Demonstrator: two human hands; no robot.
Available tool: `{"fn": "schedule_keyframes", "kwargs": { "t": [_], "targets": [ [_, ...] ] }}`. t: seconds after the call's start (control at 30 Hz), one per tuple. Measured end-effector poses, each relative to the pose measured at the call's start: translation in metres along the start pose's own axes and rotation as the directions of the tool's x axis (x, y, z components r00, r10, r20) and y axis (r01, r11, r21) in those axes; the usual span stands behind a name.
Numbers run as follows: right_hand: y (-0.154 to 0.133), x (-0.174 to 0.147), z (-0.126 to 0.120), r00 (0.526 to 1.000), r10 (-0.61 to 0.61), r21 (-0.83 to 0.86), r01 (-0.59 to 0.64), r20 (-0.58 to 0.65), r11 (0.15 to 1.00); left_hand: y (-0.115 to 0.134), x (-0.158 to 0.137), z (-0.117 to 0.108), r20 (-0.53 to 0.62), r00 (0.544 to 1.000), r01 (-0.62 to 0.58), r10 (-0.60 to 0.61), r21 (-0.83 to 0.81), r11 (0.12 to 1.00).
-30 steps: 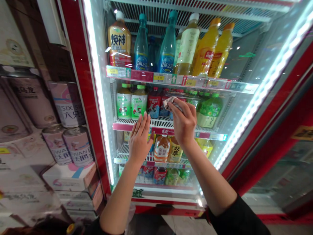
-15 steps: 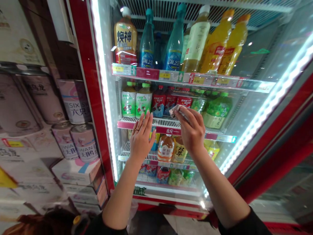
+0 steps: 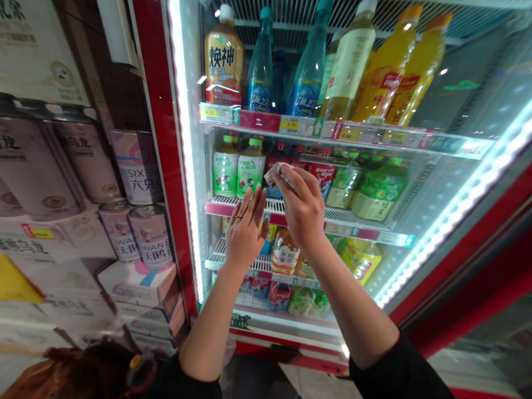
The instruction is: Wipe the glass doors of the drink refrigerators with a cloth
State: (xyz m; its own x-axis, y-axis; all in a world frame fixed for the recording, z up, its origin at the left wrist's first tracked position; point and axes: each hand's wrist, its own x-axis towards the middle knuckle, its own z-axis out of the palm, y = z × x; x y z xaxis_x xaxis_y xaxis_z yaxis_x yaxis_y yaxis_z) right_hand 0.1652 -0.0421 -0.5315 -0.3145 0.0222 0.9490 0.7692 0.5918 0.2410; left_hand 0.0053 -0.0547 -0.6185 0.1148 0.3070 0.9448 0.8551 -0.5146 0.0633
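My right hand [image 3: 305,208] grips a crumpled, greyish-white wiping cloth [image 3: 273,173], folded under its fingertips. It is in front of the red-capped bottles [image 3: 322,176] on the fridge's second shelf and hides part of them. Lower and to the left, my left hand [image 3: 244,233] is open, its fingers stretched out flat, with a ring on one finger. It seems to rest on the clear glass front of the fridge, near the pink shelf edge [image 3: 219,209] below two green-labelled bottles [image 3: 250,169]. Whether the cloth touches the glass I cannot tell.
Tall drink bottles [image 3: 305,77] line the top shelf; more drinks [image 3: 285,252] stand on the lower shelves. Left of the red fridge frame [image 3: 160,111] are stacked cans [image 3: 150,235] and boxes [image 3: 137,285]. A dark-bodied, yellow-capped bottle [image 3: 141,374] is at the bottom left.
My right hand has moved left with the cloth, closer to my left hand. My left hand stays near the same shelf edge. The view has shifted slightly.
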Motion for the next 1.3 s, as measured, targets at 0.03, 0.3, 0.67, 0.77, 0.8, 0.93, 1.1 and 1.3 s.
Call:
{"fn": "schedule_keyframes", "kwargs": {
  "t": [0.03,0.3,0.67,0.77,0.8,0.93,1.1,1.3],
  "targets": [
    [-0.001,-0.004,-0.004,1.0,-0.021,0.0,0.021,0.02,1.0,0.0,0.0,0.0,0.003,1.0,-0.001,0.001,-0.003,1.0],
    [0.011,-0.033,-0.027,0.998,-0.066,-0.035,0.066,0.007,0.997,0.001,0.002,-0.009,0.009,1.0,-0.024,0.024,-0.006,1.0],
    [-0.012,0.014,0.002,0.999,-0.048,-0.026,0.049,0.023,0.998,-0.006,0.001,-0.011,-0.109,0.994,0.01,-0.015,-0.043,0.999],
    [-0.015,0.003,-0.002,0.99,-0.118,-0.037,0.12,0.071,0.992,-0.01,0.002,-0.016,-0.126,0.99,0.05,-0.057,-0.064,0.997],
    [-0.014,-0.002,-0.005,0.989,-0.121,-0.045,0.125,0.088,0.991,-0.011,0.001,-0.018,-0.121,0.99,0.058,-0.066,-0.071,0.996],
    [-0.002,-0.019,-0.013,0.992,-0.074,-0.054,0.08,0.103,0.995,-0.015,0.0,-0.022,-0.103,0.992,0.07,-0.079,-0.081,0.994],
    [0.002,-0.006,-0.005,0.999,-0.044,-0.041,0.043,-0.025,0.998,-0.017,-0.001,-0.022,-0.136,0.988,0.066,-0.071,-0.043,0.997],
    [-0.015,0.024,0.008,0.997,-0.067,-0.02,0.067,-0.027,0.998,-0.022,-0.003,-0.02,-0.148,0.985,0.081,-0.084,-0.026,0.996]
  ]
}}
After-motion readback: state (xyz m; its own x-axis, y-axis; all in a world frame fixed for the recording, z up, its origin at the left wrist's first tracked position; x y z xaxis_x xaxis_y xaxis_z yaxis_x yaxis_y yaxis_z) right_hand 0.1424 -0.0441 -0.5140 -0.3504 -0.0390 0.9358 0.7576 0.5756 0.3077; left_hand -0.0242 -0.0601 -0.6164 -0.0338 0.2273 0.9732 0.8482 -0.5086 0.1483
